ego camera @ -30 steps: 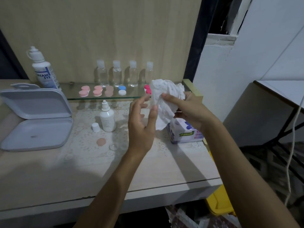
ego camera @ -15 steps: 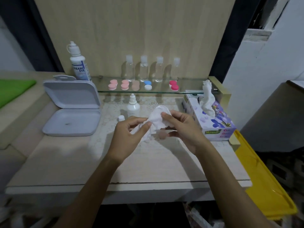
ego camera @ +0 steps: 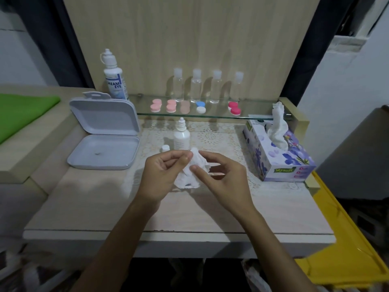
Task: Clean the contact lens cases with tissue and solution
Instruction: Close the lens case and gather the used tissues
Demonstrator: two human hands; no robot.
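Note:
A crumpled white tissue (ego camera: pixel 192 169) hangs between both hands above the middle of the table (ego camera: pixel 94 199). My left hand (ego camera: pixel 162 173) pinches its upper left part. My right hand (ego camera: pixel 223 178) grips its right side between thumb and fingers. Whatever the tissue wraps is hidden. Just behind the hands stand a small white solution bottle (ego camera: pixel 181 137) and its loose cap (ego camera: pixel 165 148). On the glass shelf (ego camera: pixel 252 117) lie several contact lens cases: pink ones (ego camera: pixel 156 105), a blue and white one (ego camera: pixel 200 107) and a red one (ego camera: pixel 234 108).
An open grey plastic box (ego camera: pixel 104 133) sits at the left. A tall solution bottle (ego camera: pixel 114 77) and several clear bottles (ego camera: pixel 196 86) stand at the back. A tissue box (ego camera: pixel 277 152) is at the right, a yellow bin (ego camera: pixel 345 245) beside the table.
The tissue came down from in front of the shelf to just above the table. Both hands now work it close together, and the view has shifted back to the left.

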